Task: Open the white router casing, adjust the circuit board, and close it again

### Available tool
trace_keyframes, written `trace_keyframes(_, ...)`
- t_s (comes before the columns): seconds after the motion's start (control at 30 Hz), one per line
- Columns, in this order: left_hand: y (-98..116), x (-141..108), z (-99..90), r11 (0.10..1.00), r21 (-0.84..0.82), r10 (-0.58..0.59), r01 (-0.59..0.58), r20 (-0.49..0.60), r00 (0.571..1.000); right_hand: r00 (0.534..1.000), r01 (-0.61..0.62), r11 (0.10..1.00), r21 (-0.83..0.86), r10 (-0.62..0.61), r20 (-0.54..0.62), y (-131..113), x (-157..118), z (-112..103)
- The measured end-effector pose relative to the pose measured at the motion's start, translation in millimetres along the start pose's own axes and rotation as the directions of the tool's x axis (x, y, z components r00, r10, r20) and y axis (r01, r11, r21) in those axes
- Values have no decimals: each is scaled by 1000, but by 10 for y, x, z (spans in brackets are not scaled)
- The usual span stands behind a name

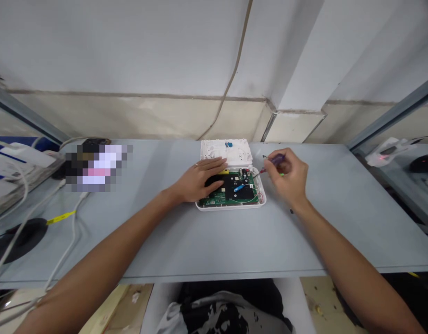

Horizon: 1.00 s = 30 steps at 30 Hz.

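Note:
A white plastic case [231, 208] lies opened on the bench, a green circuit board [219, 202] with black plates inside it. Its white cover [217, 147] lies just behind. My left hand [201, 182] rests over the left side of the case, fingers stretched out across the board and the near edge of the cover. In my closed right hand [290, 178] is a screwdriver [279, 160] with a purple handle, its tip pointing left at the board's right edge. Whether the tip touches a screw is too small to tell. A blue tag [239, 188] and a thin white wire cross the board.
A pixelated bright-screened object [104, 164] stands at the left, with white cables and a black round base [21, 239] near it. A small dark piece [291, 211] lies by my right wrist. White devices [386, 150] sit beyond the right frame. A wall closes the back.

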<state>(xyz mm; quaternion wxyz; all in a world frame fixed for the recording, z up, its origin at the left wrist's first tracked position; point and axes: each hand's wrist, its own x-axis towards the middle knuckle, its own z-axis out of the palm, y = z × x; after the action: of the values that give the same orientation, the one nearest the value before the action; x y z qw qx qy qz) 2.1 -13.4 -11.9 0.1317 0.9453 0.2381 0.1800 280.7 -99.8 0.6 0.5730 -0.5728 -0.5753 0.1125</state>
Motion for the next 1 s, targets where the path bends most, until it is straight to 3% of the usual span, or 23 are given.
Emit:
trace_keyframes(0.1, 15, 4, -12, 1000, -9, 0, 0, -4, 1000, 963, -269, 930, 252, 266, 47, 89, 93, -3)
trace_keyframes(0.2, 15, 6, -12, 1000, 4, -6, 6, 6, 1000, 929, -365, 848, 383, 356, 97, 111, 136, 5)
trace_keyframes(0.57, 31, 14, -27, 1000, -6, -25, 25, 21, 999, 916, -368, 763, 532, 397, 63, 112, 117, 24)
trace_keyframes(0.8, 26, 34, -65, 996, -56, -68, 72, 63, 996, 879, -424, 711, 562, 472, 66, 140, 174, 15)
trace_keyframes(1.0, 204, -12, -149, 991, 50, 119, -120, 23, 993, 857, -447, 688, 572, 512, 54, 189, 190, 25)
